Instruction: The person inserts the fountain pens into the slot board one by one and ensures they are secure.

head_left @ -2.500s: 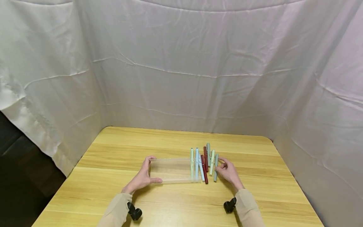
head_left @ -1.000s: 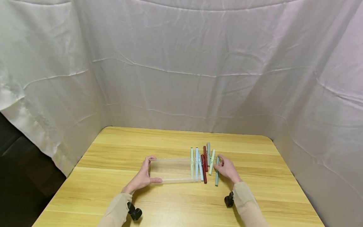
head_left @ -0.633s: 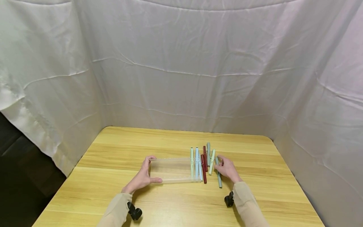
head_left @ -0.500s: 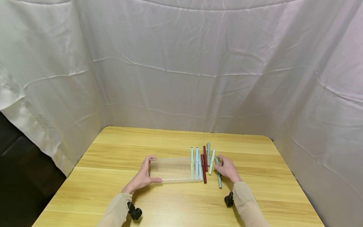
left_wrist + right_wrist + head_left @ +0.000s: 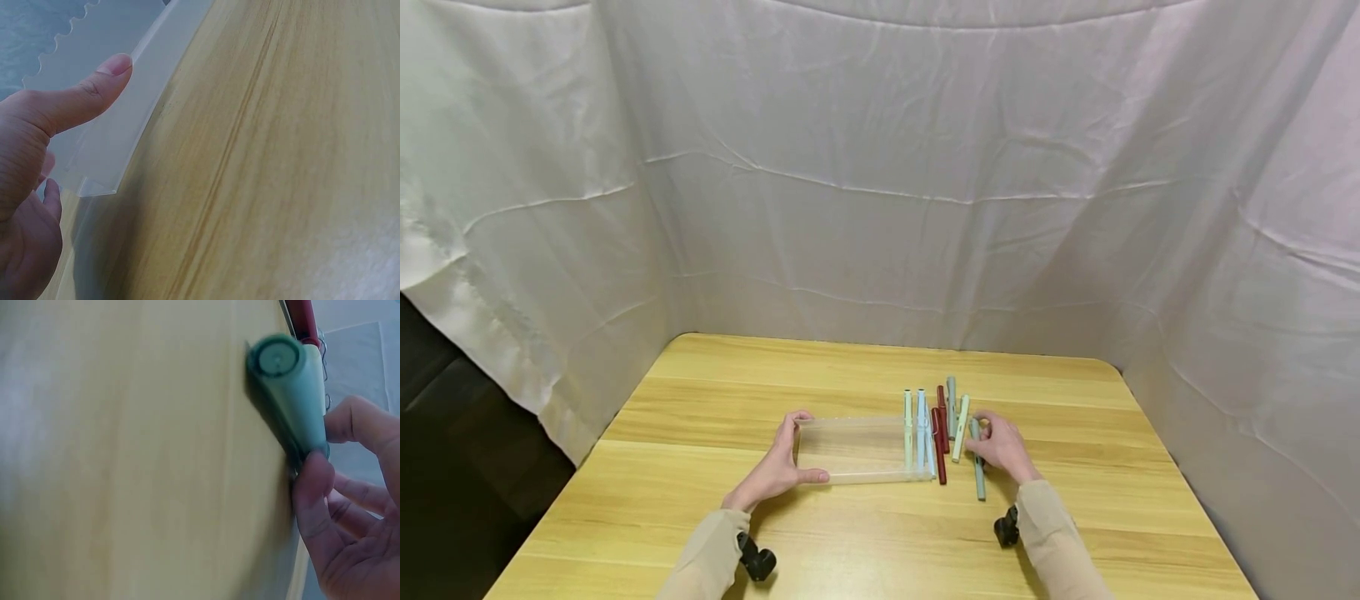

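My left hand (image 5: 777, 468) grips the left end of a clear plastic tray (image 5: 865, 478), thumb along its near wall. Scalloped notches show on the tray's edge in the left wrist view. A pale green pen (image 5: 907, 429) and two light blue pens, one of them upright in line with it (image 5: 921, 433), lie across the tray's right end. My right hand (image 5: 1003, 450) pinches a grey-green pen (image 5: 303, 409) between thumb and finger. That pen slants slightly, its near end pointing toward me, close over the table.
Between the tray and my right hand lie two dark red pens, the nearer one (image 5: 939, 450) beside the tray, another grey-green pen (image 5: 952, 408) and a yellowish-green pen (image 5: 961, 429). The wooden table (image 5: 880, 542) is enclosed by pale curtains (image 5: 880, 250).
The pinched grey-green pen has shifted toward me, and its near end has swung to the right. My right hand has moved slightly; my left hand and the tray stay where they were.
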### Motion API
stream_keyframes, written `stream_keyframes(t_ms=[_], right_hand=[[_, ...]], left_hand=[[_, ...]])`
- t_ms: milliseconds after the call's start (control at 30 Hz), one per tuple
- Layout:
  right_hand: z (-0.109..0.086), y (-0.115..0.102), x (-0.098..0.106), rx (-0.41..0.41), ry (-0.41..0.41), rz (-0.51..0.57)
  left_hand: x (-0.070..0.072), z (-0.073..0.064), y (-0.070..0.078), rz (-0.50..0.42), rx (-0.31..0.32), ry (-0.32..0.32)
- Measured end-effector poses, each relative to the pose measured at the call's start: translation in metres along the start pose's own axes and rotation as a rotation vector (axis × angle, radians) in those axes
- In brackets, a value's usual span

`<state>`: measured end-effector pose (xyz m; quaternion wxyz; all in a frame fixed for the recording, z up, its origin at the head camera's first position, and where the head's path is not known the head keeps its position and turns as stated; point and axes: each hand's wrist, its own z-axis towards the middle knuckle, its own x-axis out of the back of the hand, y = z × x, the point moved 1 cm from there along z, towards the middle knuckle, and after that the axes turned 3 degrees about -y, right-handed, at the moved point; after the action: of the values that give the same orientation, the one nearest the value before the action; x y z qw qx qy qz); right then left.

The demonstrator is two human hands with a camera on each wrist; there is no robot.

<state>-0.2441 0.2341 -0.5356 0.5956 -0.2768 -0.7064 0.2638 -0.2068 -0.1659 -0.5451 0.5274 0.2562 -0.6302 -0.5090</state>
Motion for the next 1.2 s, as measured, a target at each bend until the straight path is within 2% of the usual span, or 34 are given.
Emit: stream_keyframes(t_ms=[233, 433, 700, 1200], right_hand=[[-0.002, -0.001, 0.002, 0.001, 0.009, 0.021], [-0.003, 0.000, 0.005, 0.006, 0.002, 0.087], [-0.006, 0.003, 0.009, 0.049, 0.001, 0.131], [-0.015, -0.002, 0.012, 0.151, -0.014, 0.332]], left_hand=[[0.000, 0.000, -0.001, -0.010, 0.002, -0.001], [0.000, 0.000, -0.001, -0.009, 0.004, -0.001], [0.000, 0.000, 0.000, 0.001, 0.000, 0.000], [0.000, 0.000, 0.001, 0.016, 0.015, 0.003]])
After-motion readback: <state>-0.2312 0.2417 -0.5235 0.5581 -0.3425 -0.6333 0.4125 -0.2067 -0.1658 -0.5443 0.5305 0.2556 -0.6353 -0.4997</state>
